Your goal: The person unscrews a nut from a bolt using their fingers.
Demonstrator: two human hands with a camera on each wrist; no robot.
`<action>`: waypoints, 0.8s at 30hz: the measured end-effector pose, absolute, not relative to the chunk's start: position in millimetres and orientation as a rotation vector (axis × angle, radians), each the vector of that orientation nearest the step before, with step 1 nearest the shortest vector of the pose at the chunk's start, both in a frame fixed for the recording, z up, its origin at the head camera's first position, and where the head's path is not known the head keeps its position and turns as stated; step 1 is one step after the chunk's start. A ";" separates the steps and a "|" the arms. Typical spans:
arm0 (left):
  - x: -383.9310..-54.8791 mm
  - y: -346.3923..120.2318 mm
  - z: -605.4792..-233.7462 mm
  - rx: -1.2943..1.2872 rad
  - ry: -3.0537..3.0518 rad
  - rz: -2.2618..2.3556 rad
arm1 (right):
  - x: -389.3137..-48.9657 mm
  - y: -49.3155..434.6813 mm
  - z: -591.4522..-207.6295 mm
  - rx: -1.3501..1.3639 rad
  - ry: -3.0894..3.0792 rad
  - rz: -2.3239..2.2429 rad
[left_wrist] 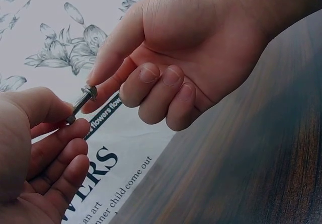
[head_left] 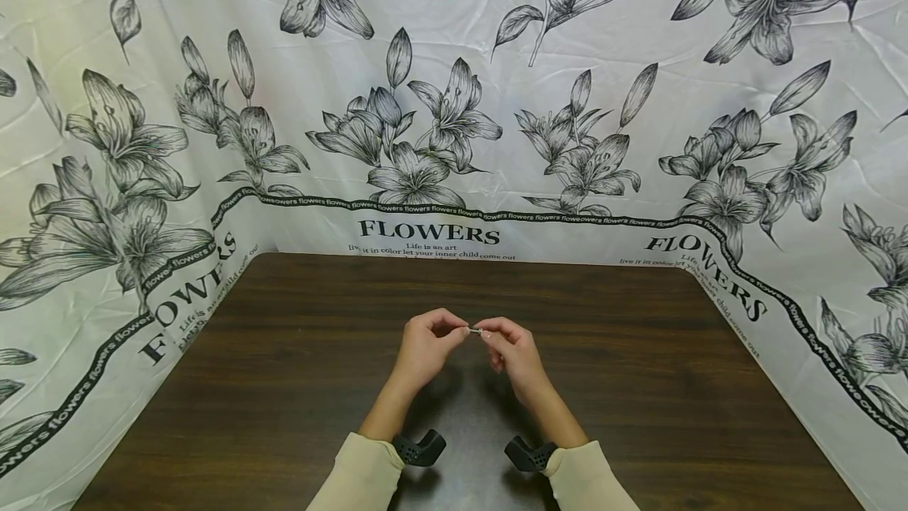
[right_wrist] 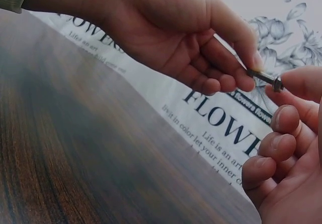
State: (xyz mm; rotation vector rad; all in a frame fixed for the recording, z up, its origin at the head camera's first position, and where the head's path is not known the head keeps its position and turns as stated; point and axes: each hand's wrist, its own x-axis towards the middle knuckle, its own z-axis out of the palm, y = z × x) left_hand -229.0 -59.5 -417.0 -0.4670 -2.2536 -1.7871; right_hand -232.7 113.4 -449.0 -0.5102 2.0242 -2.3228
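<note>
While the left hand (head_left: 429, 344) pinches the threaded end of a small metal bolt (left_wrist: 80, 101) and the right hand (head_left: 518, 355) pinches its wider end, the bolt is above the table (head_left: 305, 385), roughly midway between its side edges. It should handle as light and stiff, perhaps slippery; the wider end looks the surer hold.
</note>
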 end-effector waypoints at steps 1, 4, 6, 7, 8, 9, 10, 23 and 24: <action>-229.0 -59.6 -416.9 -0.468 -2.253 -1.789 | -234.0 114.0 -451.3 -0.509 2.024 -2.326; -229.0 -59.7 -416.7 -0.469 -2.248 -1.793 | -239.2 115.3 -460.3 -0.507 2.020 -2.341; -228.9 -59.6 -416.5 -0.465 -2.246 -1.793 | -242.6 116.2 -466.7 -0.519 2.012 -2.354; -229.0 -59.6 -416.5 -0.464 -2.243 -1.796 | -243.6 116.2 -468.5 -0.526 2.006 -2.362; -228.9 -59.5 -416.4 -0.461 -2.240 -1.799 | -244.2 116.3 -470.0 -0.530 2.002 -2.372; -228.7 -59.5 -416.2 -0.462 -2.241 -1.799 | -244.5 116.4 -471.1 -0.538 1.999 -2.381; -228.6 -59.4 -416.1 -0.462 -2.240 -1.801 | -244.7 116.4 -472.1 -0.546 1.995 -2.389; -228.4 -58.6 -417.4 -0.446 -2.232 -1.811 | -243.1 115.2 -470.7 -0.604 2.018 -2.423; -228.4 -58.7 -417.5 -0.444 -2.235 -1.807 | -243.1 115.0 -470.3 -0.597 2.011 -2.429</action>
